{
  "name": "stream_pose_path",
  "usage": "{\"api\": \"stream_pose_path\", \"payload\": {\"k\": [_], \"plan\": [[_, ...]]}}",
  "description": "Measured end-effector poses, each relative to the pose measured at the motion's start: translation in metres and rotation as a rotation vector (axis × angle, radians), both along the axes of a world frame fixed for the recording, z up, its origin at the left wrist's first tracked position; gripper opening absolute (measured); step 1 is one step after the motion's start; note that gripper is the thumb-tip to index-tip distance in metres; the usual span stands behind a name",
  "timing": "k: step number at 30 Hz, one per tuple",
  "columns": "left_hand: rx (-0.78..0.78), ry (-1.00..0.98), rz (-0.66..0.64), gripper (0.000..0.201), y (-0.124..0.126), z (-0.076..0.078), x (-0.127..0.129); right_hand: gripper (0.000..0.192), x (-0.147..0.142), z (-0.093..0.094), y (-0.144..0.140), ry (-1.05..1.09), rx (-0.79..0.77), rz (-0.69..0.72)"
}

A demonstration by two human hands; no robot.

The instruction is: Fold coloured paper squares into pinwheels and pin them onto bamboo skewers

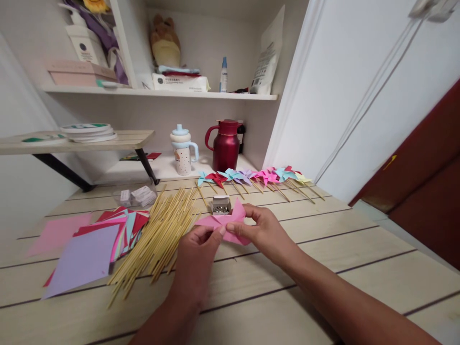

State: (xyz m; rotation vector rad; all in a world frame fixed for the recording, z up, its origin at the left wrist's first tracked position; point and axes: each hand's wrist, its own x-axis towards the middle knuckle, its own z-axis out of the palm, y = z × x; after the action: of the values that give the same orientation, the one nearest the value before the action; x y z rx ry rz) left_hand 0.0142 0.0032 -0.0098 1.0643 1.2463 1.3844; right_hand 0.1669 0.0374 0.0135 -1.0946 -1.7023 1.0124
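Note:
Between my two hands is a pink paper pinwheel (215,220), its blades folded in toward the middle, held just above the table. My left hand (197,254) pinches its lower left part, thumb near the centre. My right hand (260,230) grips the right side, with the thumb on the front near the middle and the fingers curled behind a blade. Right behind the pinwheel stands a small open box (220,205) of shiny metal pins. To the left of my left hand lies a loose pile of thin wooden sticks (161,235).
Coloured paper squares (86,254) lie at the left, near a plastic bag of small boxes (138,195). Finished pinwheels on sticks (266,177) line the table's back edge. Behind stand a red thermos jug (226,146) and a pale sippy cup (182,155). A raised wooden shelf (132,139) holds tape rolls (88,132).

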Motion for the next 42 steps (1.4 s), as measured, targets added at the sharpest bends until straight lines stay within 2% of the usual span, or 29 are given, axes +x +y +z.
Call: {"api": "stream_pose_path", "payload": {"k": [6, 10, 16, 18, 20, 25, 29, 34, 38, 42], "plan": [[0.019, 0.071, 0.149, 0.025, 0.001, 0.004, 0.002, 0.016, 0.002, -0.006, 0.004, 0.125, -0.023, 0.075], [-0.009, 0.054, 0.172, 0.021, 0.006, 0.0, -0.002, 0.018, 0.004, -0.01, 0.009, 0.214, -0.034, 0.15], [-0.014, -0.009, 0.231, 0.016, 0.01, 0.0, -0.012, 0.025, 0.009, -0.011, 0.013, 0.255, 0.02, 0.091], [-0.018, -0.023, 0.265, 0.016, 0.011, 0.001, -0.015, 0.024, 0.013, -0.014, 0.018, 0.204, 0.021, 0.079], [-0.017, -0.048, 0.292, 0.018, 0.013, 0.001, -0.018, 0.02, 0.017, -0.02, 0.025, 0.066, 0.016, 0.1], [-0.005, -0.123, 0.303, 0.023, 0.022, -0.01, -0.027, 0.013, 0.026, -0.033, 0.035, -0.141, -0.104, 0.348], [0.009, -0.172, 0.302, 0.023, 0.028, -0.019, -0.03, 0.012, 0.027, -0.033, 0.032, -0.206, -0.121, 0.466], [0.013, -0.188, 0.279, 0.02, 0.027, -0.02, -0.028, 0.014, 0.027, -0.027, 0.028, -0.271, -0.087, 0.562], [0.019, -0.183, 0.266, 0.02, 0.024, -0.019, -0.025, 0.02, 0.027, -0.025, 0.028, -0.33, 0.019, 0.673], [0.019, -0.188, 0.261, 0.023, 0.023, -0.02, -0.024, 0.025, 0.024, -0.024, 0.026, -0.343, 0.077, 0.694]]}}
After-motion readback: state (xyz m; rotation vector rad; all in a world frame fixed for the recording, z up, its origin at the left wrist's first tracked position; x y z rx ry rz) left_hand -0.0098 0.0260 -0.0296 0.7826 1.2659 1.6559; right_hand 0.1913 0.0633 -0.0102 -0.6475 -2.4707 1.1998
